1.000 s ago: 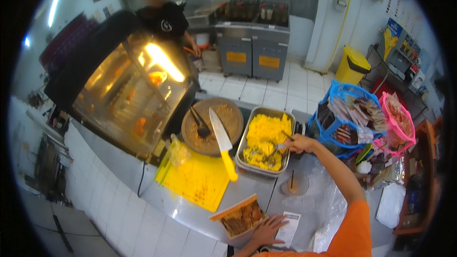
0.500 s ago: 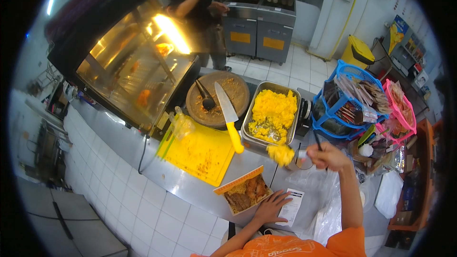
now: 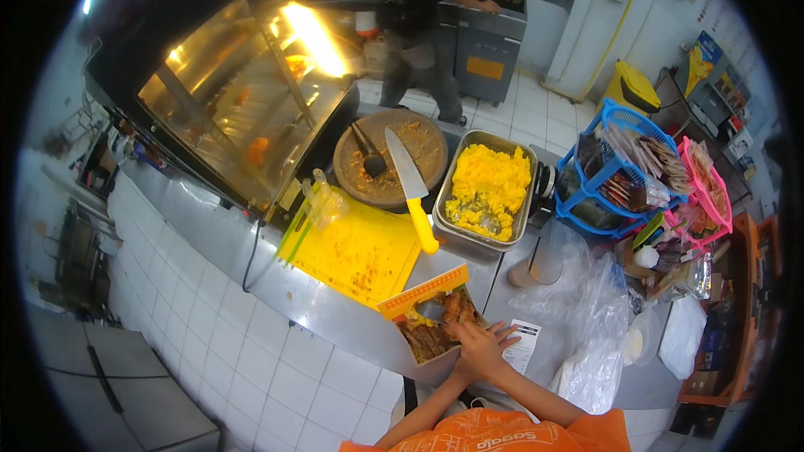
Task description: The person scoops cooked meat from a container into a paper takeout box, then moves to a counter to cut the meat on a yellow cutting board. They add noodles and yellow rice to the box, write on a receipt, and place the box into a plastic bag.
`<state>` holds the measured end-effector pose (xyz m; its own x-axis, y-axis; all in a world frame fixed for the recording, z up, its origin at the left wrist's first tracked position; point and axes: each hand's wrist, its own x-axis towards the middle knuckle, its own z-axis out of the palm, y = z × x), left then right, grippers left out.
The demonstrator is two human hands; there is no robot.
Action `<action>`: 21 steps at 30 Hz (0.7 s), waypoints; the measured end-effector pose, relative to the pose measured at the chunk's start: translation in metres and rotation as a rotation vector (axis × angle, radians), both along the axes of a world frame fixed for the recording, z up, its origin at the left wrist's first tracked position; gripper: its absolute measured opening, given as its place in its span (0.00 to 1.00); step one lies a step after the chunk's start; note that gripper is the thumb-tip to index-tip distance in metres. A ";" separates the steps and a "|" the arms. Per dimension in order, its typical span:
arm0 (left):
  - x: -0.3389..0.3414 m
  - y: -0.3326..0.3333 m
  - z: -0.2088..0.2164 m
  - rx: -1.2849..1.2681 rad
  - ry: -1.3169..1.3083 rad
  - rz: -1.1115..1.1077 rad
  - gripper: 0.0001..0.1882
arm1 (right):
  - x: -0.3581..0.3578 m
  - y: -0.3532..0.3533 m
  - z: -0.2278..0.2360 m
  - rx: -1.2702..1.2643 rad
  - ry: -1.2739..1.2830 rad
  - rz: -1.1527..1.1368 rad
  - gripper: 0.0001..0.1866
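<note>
An open paper food box (image 3: 425,292) with an orange-patterned flap holds browned pieces of meat. A metal spoon (image 3: 432,310) dips into the box, with bits of yellow scrambled egg beside it. My right hand (image 3: 479,353) is closed over the box's right side, apparently on the spoon's handle, which it mostly hides. Partly covered by the right hand, my left hand (image 3: 507,337) rests at the box's right edge with its visible fingers apart. A printed slip (image 3: 523,343) lies just right of the hands. Scrambled egg (image 3: 492,180) fills much of a metal pan (image 3: 476,240) beyond them.
A large knife (image 3: 425,226) lies between a yellow cutting board (image 3: 360,251) and the pan, its blade over a round chopping block (image 3: 419,138) bearing black tongs. Plastic bags (image 3: 595,318), a cup (image 3: 536,268) and blue baskets (image 3: 620,172) stand right. A glass warmer (image 3: 226,100) is left; a co-worker (image 3: 410,17) stands behind.
My right hand has brought the spoon with egg from beside the pan down into the food box. The left hand is now partly behind it. The co-worker has moved right.
</note>
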<state>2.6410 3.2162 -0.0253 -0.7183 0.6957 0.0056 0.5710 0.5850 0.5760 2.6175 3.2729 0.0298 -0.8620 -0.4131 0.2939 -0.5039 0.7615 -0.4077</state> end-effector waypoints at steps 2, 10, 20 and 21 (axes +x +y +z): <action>-0.001 0.001 -0.003 0.054 0.085 0.019 0.38 | 0.004 0.003 -0.007 0.088 0.082 0.052 0.18; -0.001 0.001 -0.006 0.113 0.191 0.061 0.34 | 0.000 0.020 -0.004 -0.013 0.094 0.118 0.24; 0.000 0.002 -0.002 -0.013 0.318 0.103 0.38 | 0.020 0.023 -0.004 -0.052 0.046 0.000 0.23; 0.000 0.002 0.000 -0.049 0.351 0.114 0.38 | 0.022 0.021 -0.005 -0.041 0.094 0.017 0.23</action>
